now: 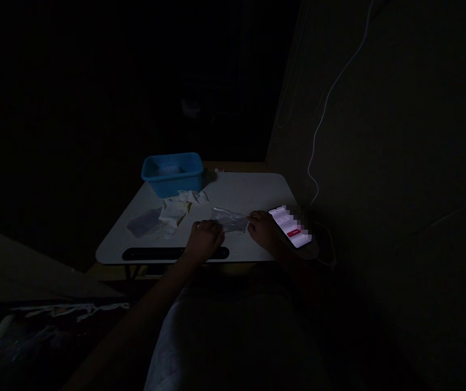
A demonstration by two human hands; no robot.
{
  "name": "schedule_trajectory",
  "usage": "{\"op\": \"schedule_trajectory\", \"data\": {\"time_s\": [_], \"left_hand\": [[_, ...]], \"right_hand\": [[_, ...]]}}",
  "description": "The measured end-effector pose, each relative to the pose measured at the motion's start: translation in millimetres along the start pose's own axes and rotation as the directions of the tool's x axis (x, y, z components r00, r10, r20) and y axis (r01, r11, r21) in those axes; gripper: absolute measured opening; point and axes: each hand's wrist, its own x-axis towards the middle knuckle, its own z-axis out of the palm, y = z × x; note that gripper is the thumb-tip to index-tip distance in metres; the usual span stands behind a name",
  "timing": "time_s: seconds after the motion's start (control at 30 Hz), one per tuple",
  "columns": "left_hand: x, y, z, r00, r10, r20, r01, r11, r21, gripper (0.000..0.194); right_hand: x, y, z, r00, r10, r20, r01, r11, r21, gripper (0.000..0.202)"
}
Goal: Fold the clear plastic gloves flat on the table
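Observation:
A clear, crinkled plastic bag (230, 219) lies stretched between my two hands over the white table. My left hand (205, 238) has its fingers curled at the bag's left end. At the opposite end, my right hand (262, 229) pinches the bag's edge. The fingertips are dim, so the exact grip is hard to see. Left of my left hand are a crumpled whitish tissue or cloth (173, 213) and a flat, translucent sheet or bag (145, 222). Just right of my right hand, a lit phone (285, 224) lies at the table's edge.
A blue plastic basin (172, 176) stands at the table's back left, its contents dim. The white table (249, 187) has a dark slot (155, 253) along its front edge. A white cable (325, 103) hangs down the right wall. Much of the room is dark.

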Motion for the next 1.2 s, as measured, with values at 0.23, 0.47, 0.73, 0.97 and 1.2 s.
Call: {"op": "schedule_trajectory", "data": {"time_s": [0.23, 0.47, 0.73, 0.97, 1.2], "left_hand": [[-1.6, 1.5, 1.7, 1.0, -0.024, -0.015, 0.023, 0.998, -0.064, 0.031], [-7.0, -0.5, 2.9, 0.992, -0.118, -0.045, 0.116, 0.992, -0.051, 0.032], [26.1, 5.3, -9.4, 0.992, -0.091, -0.092, 0.085, 0.994, -0.063, 0.038], [52.9, 47.0, -10.6, 0.981, 0.074, 0.177, -0.05, 0.99, -0.134, 0.054], [38.9, 19.7, -20.6, 0.99, -0.012, 0.137, 0.005, 0.999, 0.044, 0.052]], "right_hand": [[1.4, -18.9, 11.7, 1.0, 0.011, 0.001, -0.011, 1.0, -0.026, 0.047], [-4.5, -28.9, 13.4, 0.99, 0.064, 0.123, -0.059, 0.997, -0.051, 0.061], [-1.2, -31.5, 4.7, 0.958, 0.103, 0.268, -0.086, 0.993, -0.075, 0.08], [-1.5, -31.7, 3.9, 0.961, 0.084, 0.264, -0.064, 0.994, -0.084, 0.073], [-1.4, -31.8, 6.1, 0.962, 0.109, 0.249, -0.099, 0.994, -0.053, 0.077]]}}
